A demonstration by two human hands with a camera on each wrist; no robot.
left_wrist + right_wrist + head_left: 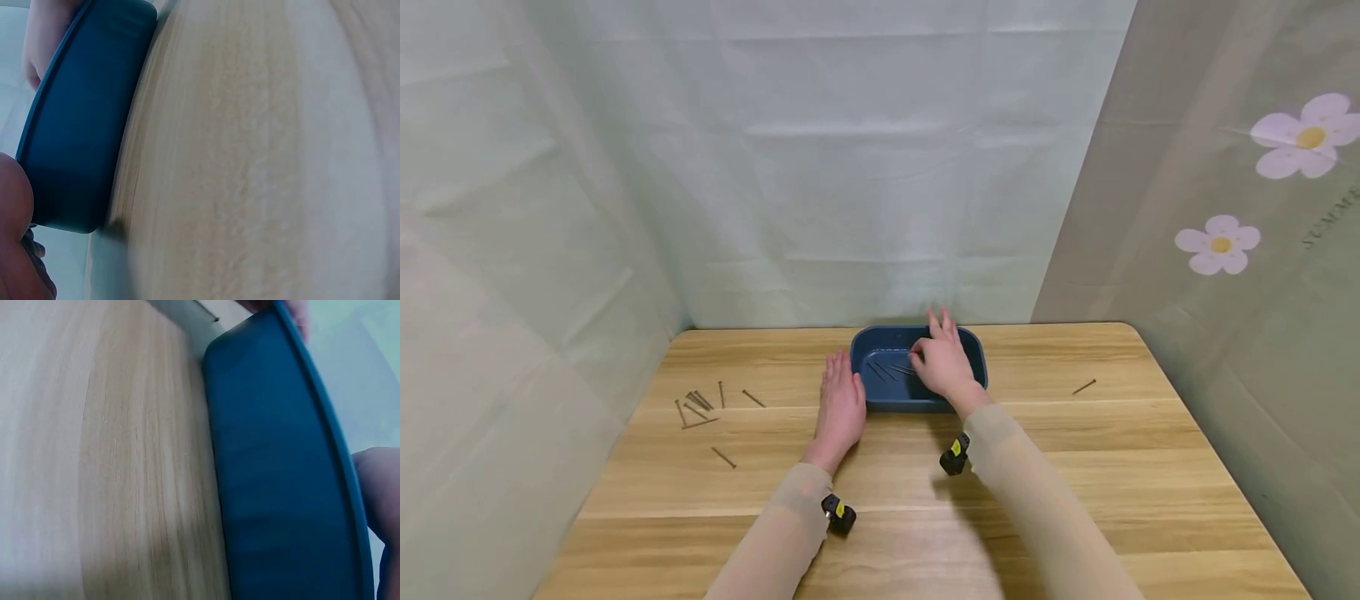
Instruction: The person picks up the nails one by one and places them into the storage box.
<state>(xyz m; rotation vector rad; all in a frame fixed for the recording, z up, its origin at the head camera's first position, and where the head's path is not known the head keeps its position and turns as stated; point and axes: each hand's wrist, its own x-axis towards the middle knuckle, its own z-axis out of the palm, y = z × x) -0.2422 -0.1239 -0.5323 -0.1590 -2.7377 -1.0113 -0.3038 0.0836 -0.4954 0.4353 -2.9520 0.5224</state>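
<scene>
A dark blue rectangular tray (895, 406) stands at the table's back edge, with several thin nails (880, 372) lying on its floor. My left hand (841, 408) rests along the tray's left wall, fingers straight and pointing away from me. Over the right half of the tray is my right hand (943, 362), its thumb and index finger pinching a nail low inside while the other fingers stretch past the far rim. The pinched nail is mostly hidden by the hand. Both wrist views show the tray's outer wall (87, 119) from close by.
On the wooden table (895, 533), a loose cluster of nails (698, 402) lies at the left, with a single nail (724, 457) nearer me. Another nail (1084, 387) lies alone at the right. A pale curtain (850, 167) hangs behind the table and along its sides.
</scene>
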